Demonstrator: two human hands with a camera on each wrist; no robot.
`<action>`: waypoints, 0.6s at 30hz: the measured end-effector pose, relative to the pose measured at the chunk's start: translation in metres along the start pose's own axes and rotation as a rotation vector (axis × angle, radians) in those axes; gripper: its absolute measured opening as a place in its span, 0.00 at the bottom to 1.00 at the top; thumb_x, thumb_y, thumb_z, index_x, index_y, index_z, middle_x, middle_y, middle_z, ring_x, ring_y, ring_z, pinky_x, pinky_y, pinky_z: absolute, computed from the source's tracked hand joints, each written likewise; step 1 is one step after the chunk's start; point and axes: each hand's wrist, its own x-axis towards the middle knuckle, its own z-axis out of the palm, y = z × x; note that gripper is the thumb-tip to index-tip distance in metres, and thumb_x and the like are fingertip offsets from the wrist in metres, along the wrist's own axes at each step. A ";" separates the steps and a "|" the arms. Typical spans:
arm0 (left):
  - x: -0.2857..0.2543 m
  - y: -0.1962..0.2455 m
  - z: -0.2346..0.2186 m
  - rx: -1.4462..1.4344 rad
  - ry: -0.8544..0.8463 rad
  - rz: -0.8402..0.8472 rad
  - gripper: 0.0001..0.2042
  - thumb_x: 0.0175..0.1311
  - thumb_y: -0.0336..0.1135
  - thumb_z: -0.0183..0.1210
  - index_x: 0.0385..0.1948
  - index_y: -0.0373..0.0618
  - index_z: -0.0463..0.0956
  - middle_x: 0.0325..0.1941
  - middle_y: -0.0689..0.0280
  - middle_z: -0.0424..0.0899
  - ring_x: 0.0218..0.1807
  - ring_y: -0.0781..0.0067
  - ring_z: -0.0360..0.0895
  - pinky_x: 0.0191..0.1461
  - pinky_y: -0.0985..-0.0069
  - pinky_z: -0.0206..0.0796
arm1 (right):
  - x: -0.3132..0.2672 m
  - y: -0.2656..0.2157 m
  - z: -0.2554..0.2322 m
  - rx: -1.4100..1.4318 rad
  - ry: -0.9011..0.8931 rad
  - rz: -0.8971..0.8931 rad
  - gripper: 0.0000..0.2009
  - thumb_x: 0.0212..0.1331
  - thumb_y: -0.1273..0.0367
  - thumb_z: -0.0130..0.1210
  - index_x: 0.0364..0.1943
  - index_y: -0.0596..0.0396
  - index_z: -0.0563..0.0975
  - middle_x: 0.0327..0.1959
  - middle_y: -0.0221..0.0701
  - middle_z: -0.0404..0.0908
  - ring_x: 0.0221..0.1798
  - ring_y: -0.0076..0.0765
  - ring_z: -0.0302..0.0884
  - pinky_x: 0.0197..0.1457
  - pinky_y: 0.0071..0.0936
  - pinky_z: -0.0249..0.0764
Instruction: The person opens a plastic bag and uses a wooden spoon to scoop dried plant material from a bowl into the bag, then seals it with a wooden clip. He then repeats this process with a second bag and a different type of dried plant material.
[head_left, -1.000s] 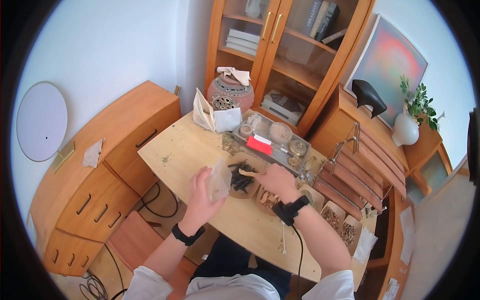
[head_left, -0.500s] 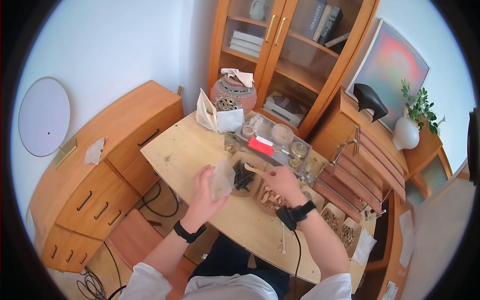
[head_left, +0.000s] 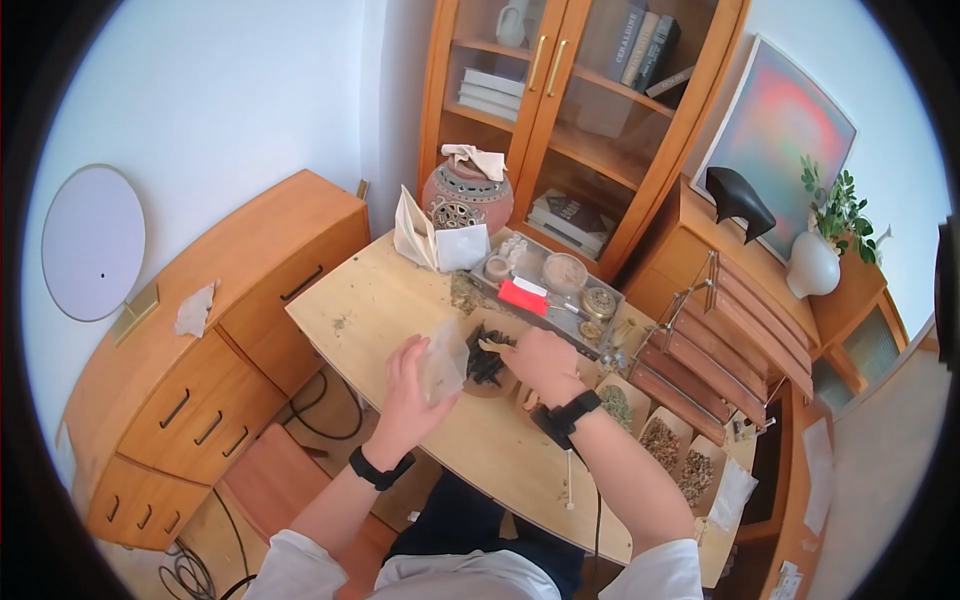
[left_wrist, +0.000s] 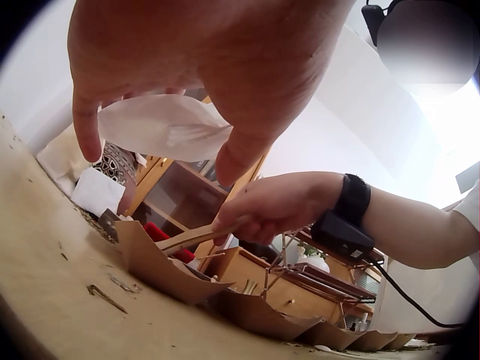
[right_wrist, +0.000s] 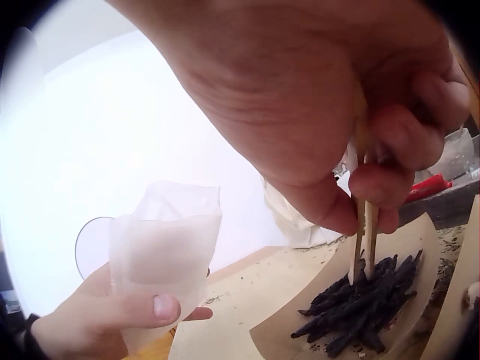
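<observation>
My left hand (head_left: pixel 402 402) holds a small translucent pouch (right_wrist: pixel 169 240) upright between thumb and fingers, left of the paper tray (right_wrist: pixel 279 334). In my right hand (head_left: pixel 547 366) is a pair of light wooden tweezers (right_wrist: pixel 364 244), pinched between thumb and fingers and pointing down. Their tips are in among dark, stick-like dried pieces (right_wrist: pixel 356 307) heaped in that tray. Beside it, partly under my right wrist, stands another tray of tan chips (head_left: pixel 528 398).
Trays of green bits (head_left: pixel 615 402) and brown bits (head_left: pixel 660 440) line the right side. Behind lies a grey tray (head_left: pixel 570 325) with jars and a red-and-white item (head_left: pixel 523 295). A folded pale bag (head_left: pixel 415 232) and a patterned pot (head_left: pixel 468 195) stand at the back. A tiered wooden rack (head_left: pixel 690 360) is at right.
My right hand lifted the tweezers back to the right half a second ago, then came forward again onto the dark pieces. The left hand with the pouch has hardly moved.
</observation>
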 end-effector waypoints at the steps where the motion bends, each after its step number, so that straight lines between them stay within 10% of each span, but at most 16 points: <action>1: 0.000 0.000 -0.001 0.002 -0.006 -0.005 0.42 0.50 0.30 0.71 0.67 0.41 0.54 0.69 0.48 0.59 0.71 0.44 0.56 0.74 0.56 0.52 | 0.000 -0.001 0.000 -0.009 0.009 -0.001 0.18 0.54 0.55 0.58 0.37 0.54 0.86 0.39 0.42 0.86 0.44 0.51 0.85 0.48 0.42 0.80; 13: 0.004 -0.001 0.002 -0.016 0.019 0.025 0.42 0.47 0.29 0.71 0.66 0.41 0.55 0.68 0.48 0.60 0.70 0.43 0.56 0.73 0.55 0.52 | 0.001 0.059 0.006 0.460 0.006 0.025 0.15 0.56 0.58 0.58 0.37 0.54 0.86 0.35 0.42 0.86 0.42 0.48 0.84 0.45 0.37 0.78; 18: 0.008 0.003 0.010 -0.025 0.047 0.053 0.42 0.48 0.30 0.71 0.66 0.40 0.55 0.67 0.48 0.61 0.69 0.43 0.57 0.73 0.55 0.53 | -0.027 0.062 -0.024 0.712 0.080 -0.047 0.13 0.57 0.64 0.60 0.37 0.62 0.84 0.25 0.36 0.84 0.28 0.26 0.80 0.36 0.26 0.74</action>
